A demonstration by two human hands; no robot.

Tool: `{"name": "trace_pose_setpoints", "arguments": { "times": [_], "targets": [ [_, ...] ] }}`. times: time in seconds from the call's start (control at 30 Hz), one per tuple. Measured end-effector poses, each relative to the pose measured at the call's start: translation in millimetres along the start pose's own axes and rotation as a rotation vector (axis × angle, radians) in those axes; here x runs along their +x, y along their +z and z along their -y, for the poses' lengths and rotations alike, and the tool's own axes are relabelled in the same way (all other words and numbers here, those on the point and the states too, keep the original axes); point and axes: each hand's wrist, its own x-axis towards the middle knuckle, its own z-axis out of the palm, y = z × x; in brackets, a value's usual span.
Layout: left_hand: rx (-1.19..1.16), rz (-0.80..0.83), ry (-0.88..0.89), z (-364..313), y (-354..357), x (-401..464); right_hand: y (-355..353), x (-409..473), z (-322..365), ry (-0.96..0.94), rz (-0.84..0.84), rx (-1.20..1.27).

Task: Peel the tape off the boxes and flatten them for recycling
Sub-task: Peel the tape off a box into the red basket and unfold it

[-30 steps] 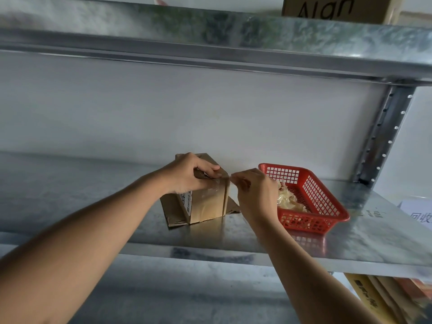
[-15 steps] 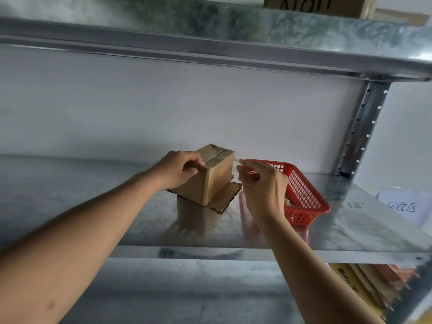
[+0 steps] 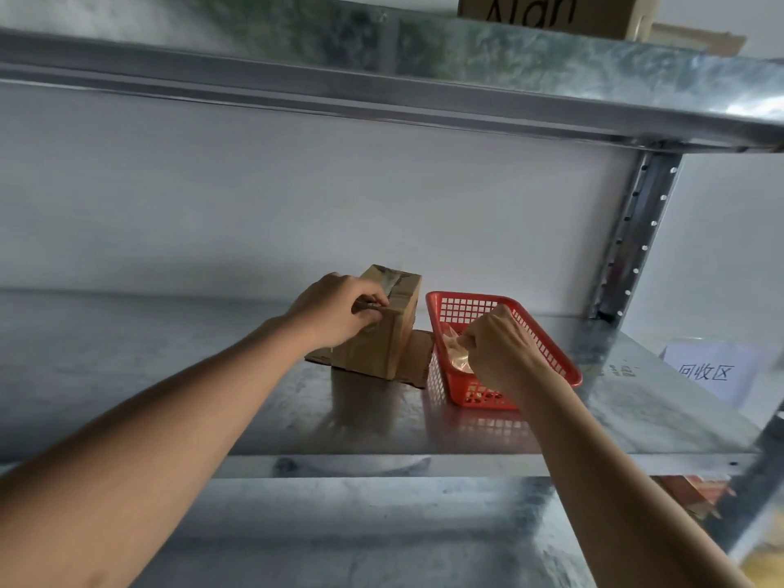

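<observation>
A small brown cardboard box stands on a metal shelf, with clear tape across its top and its bottom flaps splayed out. My left hand grips the box's top near edge. My right hand is over the red plastic basket to the right of the box, fingers curled and pinching a piece of clear tape above crumpled tape in the basket.
A perforated steel upright rises behind the basket. A white paper sign lies at the shelf's right end. Another cardboard box sits on the shelf above. Flat cardboard shows on the shelf below right.
My right hand has carried the peeled tape from the box's top corner rightward and down into the red basket. My left hand has turned the box and keeps holding it.
</observation>
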Motion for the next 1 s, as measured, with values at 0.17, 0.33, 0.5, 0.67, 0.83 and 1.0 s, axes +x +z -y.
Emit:
{"name": "trace_pose_setpoints", "arguments": {
  "times": [0.17, 0.33, 0.5, 0.67, 0.83, 1.0],
  "targets": [
    [0.023, -0.005, -0.027, -1, 4, 2, -5, 1, -5, 0.005, -0.076, 0.054],
    [0.025, -0.01, -0.021, -1, 7, 3, -10, -3, -9, 0.099, -0.21, 0.237],
    [0.015, -0.035, -0.035, 1, 9, 2, -10, -2, -11, 0.11, -0.23, 0.28],
    [0.012, -0.04, -0.046, 2, 10, 3, -10, 2, -15, -0.039, -0.225, 0.144],
    [0.014, -0.04, -0.059, -1, 11, 3, -1, 6, -24, -0.036, -0.177, 0.073],
    [0.02, -0.03, -0.065, -4, 10, 3, -5, 6, -24, -0.02, -0.283, 0.18]
  ]
}}
